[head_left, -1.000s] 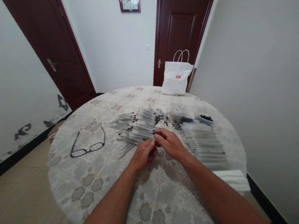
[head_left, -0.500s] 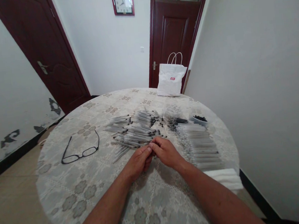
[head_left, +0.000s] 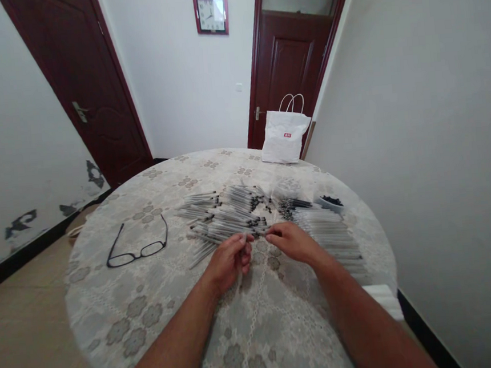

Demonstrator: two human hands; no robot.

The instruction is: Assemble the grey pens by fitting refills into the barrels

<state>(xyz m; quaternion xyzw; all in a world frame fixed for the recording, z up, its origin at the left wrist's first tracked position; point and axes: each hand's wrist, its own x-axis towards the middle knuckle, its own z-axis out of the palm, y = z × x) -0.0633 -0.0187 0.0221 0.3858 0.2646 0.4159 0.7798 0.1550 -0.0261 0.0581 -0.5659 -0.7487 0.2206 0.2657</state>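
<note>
My left hand (head_left: 230, 262) is closed around a thin, clear pen barrel, whose pale lower end slants down below the fingers. To its right, my right hand (head_left: 292, 240) has thumb and forefinger pinched at the near edge of a pile of pens (head_left: 226, 217). Whatever lies between those fingertips is too small to make out. The piled pens have clear barrels and dark ends. Beyond the right hand lie rows of clear pen tubes (head_left: 329, 231), partly covered by my forearm, and a bunch of thin black-tipped sticks (head_left: 292, 204).
Black-framed glasses (head_left: 137, 254) lie on the left of the round, cloth-covered table (head_left: 156, 346). A small bowl of black parts (head_left: 331, 202) and a clear plastic bag (head_left: 286, 187) sit behind the tubes. A white paper bag (head_left: 285, 137) stands at the far edge. White folded material (head_left: 384, 300) lies at right.
My hands were together and have come apart, the right one moving right toward the pens' dark ends. The barrel in my left hand now shows. The view has tilted up slightly.
</note>
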